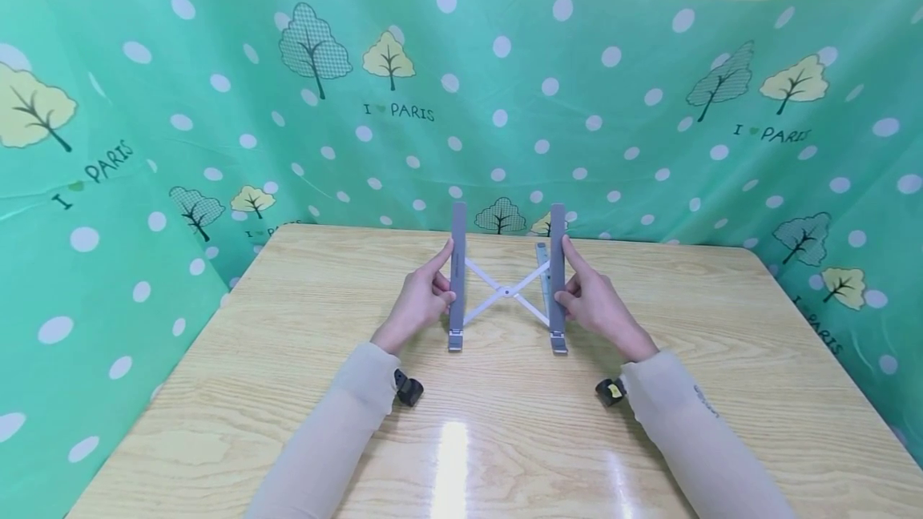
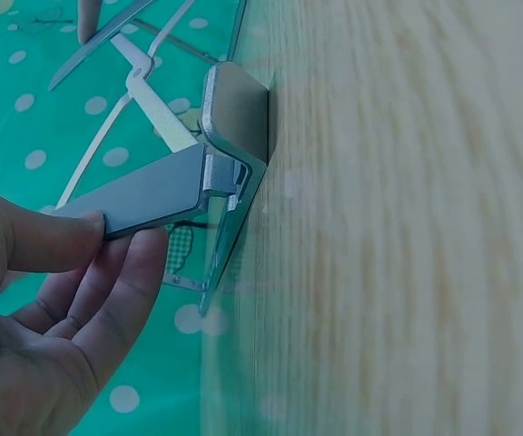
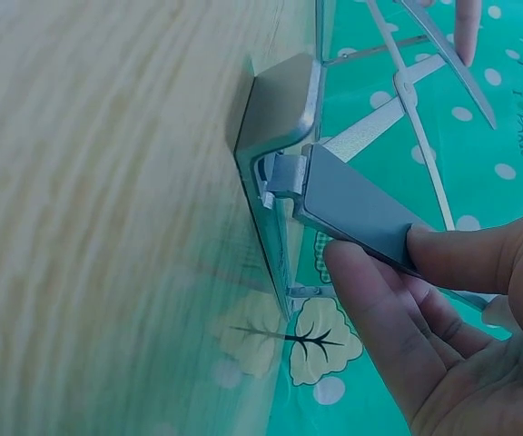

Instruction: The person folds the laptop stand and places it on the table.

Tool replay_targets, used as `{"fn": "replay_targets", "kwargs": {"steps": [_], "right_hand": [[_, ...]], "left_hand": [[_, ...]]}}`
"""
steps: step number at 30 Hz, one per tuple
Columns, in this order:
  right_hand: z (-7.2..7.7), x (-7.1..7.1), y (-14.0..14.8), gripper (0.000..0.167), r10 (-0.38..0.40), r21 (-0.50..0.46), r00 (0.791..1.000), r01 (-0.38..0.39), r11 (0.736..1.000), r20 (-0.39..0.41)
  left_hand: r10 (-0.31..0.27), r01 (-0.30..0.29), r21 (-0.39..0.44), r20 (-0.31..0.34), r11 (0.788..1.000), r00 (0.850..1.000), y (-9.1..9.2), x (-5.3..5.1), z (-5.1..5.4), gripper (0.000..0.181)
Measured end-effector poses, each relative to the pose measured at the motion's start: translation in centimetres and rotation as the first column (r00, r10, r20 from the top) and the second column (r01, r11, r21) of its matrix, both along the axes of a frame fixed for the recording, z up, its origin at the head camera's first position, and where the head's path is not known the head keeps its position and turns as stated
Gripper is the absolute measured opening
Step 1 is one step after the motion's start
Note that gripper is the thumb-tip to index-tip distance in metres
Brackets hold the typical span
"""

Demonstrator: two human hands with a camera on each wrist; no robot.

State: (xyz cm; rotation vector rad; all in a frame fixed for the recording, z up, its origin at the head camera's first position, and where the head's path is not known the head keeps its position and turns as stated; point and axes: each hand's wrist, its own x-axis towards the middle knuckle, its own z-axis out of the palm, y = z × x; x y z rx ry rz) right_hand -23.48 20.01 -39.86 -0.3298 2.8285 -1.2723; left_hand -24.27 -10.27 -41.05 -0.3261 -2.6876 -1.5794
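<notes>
A grey folding laptop stand [image 1: 457, 279] stands spread on the wooden table, its two long arms joined by a silver X-shaped brace [image 1: 507, 291]. My left hand [image 1: 424, 295] pinches the left arm between thumb and fingers, as the left wrist view also shows on the grey bar [image 2: 148, 191]. On the other side, my right hand [image 1: 594, 299] pinches the right arm [image 3: 357, 204] the same way. Each arm is raised at a slant above its base rail, hinged near the hooked front lip [image 2: 239, 109]. The fingers behind the arms are partly hidden.
The wooden table [image 1: 288, 439] carries the stand near its far edge. Behind and at both sides hangs a green dotted cloth [image 1: 404, 158] with printed trees. Black wrist straps or mounts [image 1: 409, 388] sit at both cuffs.
</notes>
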Motion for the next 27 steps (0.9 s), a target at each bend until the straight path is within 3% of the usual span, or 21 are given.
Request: {"fn": "replay_targets", "kwargs": {"steps": [13,27], "right_hand": [[-0.2,0.3,-0.7,0.100,0.023,-0.004,1.000,-0.023,1.000,-0.013],[0.0,0.8,-1.4,0.101,0.025,-0.002,1.000,-0.025,1.000,0.000]], "left_hand": [[-0.006,0.005,0.021,0.037,1.000,0.999,0.3,0.3,0.0,0.103],[-0.011,0.011,-0.007,0.015,1.000,1.000,0.6,1.0,0.3,0.101]]}}
